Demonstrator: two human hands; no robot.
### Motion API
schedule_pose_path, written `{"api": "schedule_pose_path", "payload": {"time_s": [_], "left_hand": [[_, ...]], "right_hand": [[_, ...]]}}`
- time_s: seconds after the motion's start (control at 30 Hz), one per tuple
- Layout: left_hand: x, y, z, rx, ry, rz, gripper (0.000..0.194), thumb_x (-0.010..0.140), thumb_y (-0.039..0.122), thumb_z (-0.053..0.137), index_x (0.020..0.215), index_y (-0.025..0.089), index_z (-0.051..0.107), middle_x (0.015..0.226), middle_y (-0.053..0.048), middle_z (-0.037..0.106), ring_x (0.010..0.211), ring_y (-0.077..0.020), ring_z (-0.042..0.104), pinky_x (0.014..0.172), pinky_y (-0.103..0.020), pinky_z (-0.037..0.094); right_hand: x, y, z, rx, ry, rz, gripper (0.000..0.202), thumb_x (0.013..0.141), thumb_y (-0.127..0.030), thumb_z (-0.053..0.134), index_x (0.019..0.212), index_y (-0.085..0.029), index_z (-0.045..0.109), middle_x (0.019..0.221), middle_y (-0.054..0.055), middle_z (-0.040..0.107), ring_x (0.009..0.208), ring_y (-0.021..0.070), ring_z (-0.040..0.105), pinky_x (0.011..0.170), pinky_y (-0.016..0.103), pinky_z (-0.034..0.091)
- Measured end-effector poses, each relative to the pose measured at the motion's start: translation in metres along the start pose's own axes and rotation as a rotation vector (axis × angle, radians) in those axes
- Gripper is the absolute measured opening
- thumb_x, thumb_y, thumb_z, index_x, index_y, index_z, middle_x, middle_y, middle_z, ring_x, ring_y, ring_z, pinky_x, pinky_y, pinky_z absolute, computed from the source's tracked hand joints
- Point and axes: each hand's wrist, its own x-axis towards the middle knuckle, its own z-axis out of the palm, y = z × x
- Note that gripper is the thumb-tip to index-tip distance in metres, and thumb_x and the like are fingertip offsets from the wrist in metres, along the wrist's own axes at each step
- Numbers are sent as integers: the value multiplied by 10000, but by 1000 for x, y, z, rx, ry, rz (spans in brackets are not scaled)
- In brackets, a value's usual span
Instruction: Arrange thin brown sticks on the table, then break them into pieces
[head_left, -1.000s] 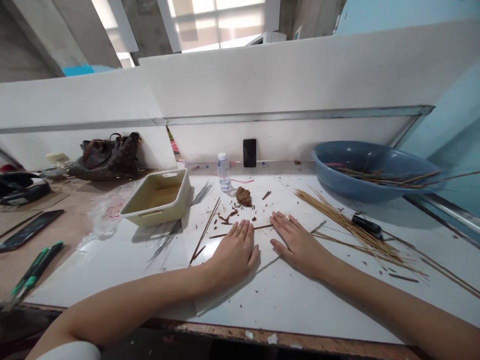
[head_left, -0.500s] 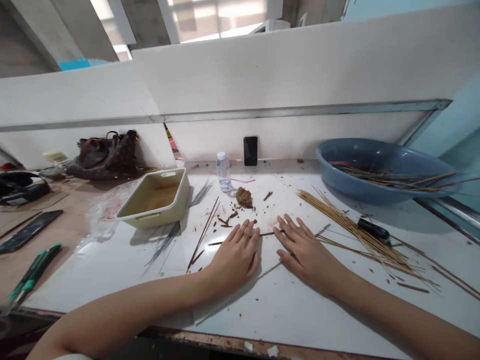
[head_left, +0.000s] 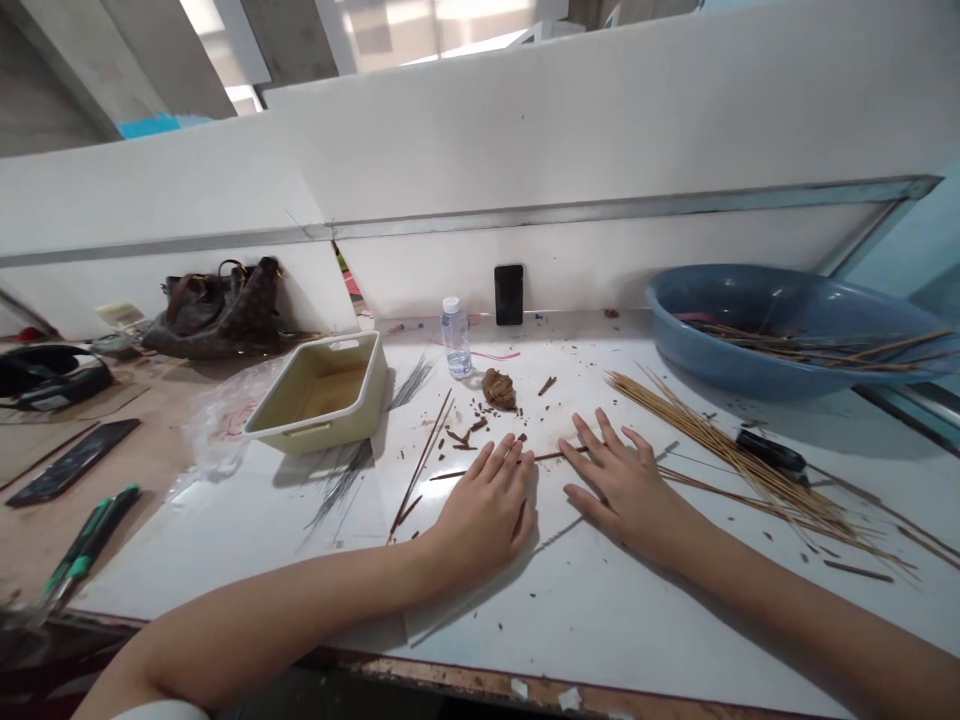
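My left hand point(head_left: 486, 510) lies palm down on the white table, fingers stretched out over a thin brown stick point(head_left: 551, 456). Beside it on the right, my right hand point(head_left: 626, 490) rests flat with its fingers spread, fingertips touching the same stick. Part of the stick is hidden under my hands. Just beyond them sits a brown lump point(head_left: 499, 389) with crumbs and short broken pieces point(head_left: 469, 433) around it. A bundle of tan sticks point(head_left: 720, 455) lies to the right of my right hand, with a black-handled tool point(head_left: 771, 455) on it.
A yellowish tray point(head_left: 315, 395) holds brownish liquid at the left. Behind are a clear bottle point(head_left: 456, 340) and an upright phone point(head_left: 509, 297). A blue basin point(head_left: 780, 330) with sticks stands at the right. Green-and-black cutters point(head_left: 94, 540), another phone point(head_left: 73, 462) and a handbag point(head_left: 217, 310) are farther left.
The view has shifted slightly, so most things appear a little farther right. My right hand's fingers are spread wider; both hands remain on the stick.
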Motion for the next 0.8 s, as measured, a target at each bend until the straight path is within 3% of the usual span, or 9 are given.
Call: {"api": "schedule_pose_path", "payload": {"time_s": [0.07, 0.27, 0.47, 0.67, 0.8], "left_hand": [[0, 0, 0, -3, 4, -6, 588, 1110, 332, 405, 1607, 24, 470, 1687, -217, 479, 1655, -354, 297, 1355, -530, 270], [1, 1, 1, -11, 10, -11, 576, 1103, 316, 403, 1589, 21, 493, 1681, -212, 491, 1653, -352, 304, 1351, -525, 284], [1, 1, 0, -5, 26, -24, 548, 1105, 314, 401, 1545, 20, 544, 1670, -225, 503, 1652, -353, 308, 1348, -532, 297], [2, 2, -3, -16, 41, -1, 533, 1077, 289, 444, 1531, 31, 555, 1705, -220, 456, 1668, -359, 257, 1344, -541, 314], [2, 1, -1, -15, 52, -6, 569, 1074, 293, 456, 1577, 31, 505, 1723, -214, 424, 1679, -344, 226, 1351, -539, 303]], "right_hand": [[0, 0, 3, -6, -8, 13, 582, 1125, -485, 442, 1613, -185, 541, 1742, 203, 375, 1643, 452, 263, 1197, 681, 323], [-4, -4, -5, 9, -1, -18, 486, 1121, -429, 437, 1481, -205, 675, 1741, 161, 402, 1656, 395, 259, 1243, 659, 264], [-1, 6, 9, -4, -32, 54, 613, 1124, -508, 416, 1662, -221, 474, 1755, 180, 359, 1654, 442, 235, 1185, 667, 354], [-2, 3, -9, 17, -17, -6, 445, 1146, -361, 388, 1423, -230, 711, 1747, 138, 404, 1664, 380, 242, 1220, 619, 279], [2, 5, -5, -10, -18, 24, 464, 1136, -386, 420, 1493, -218, 665, 1741, 155, 410, 1651, 410, 266, 1200, 625, 303]]}}
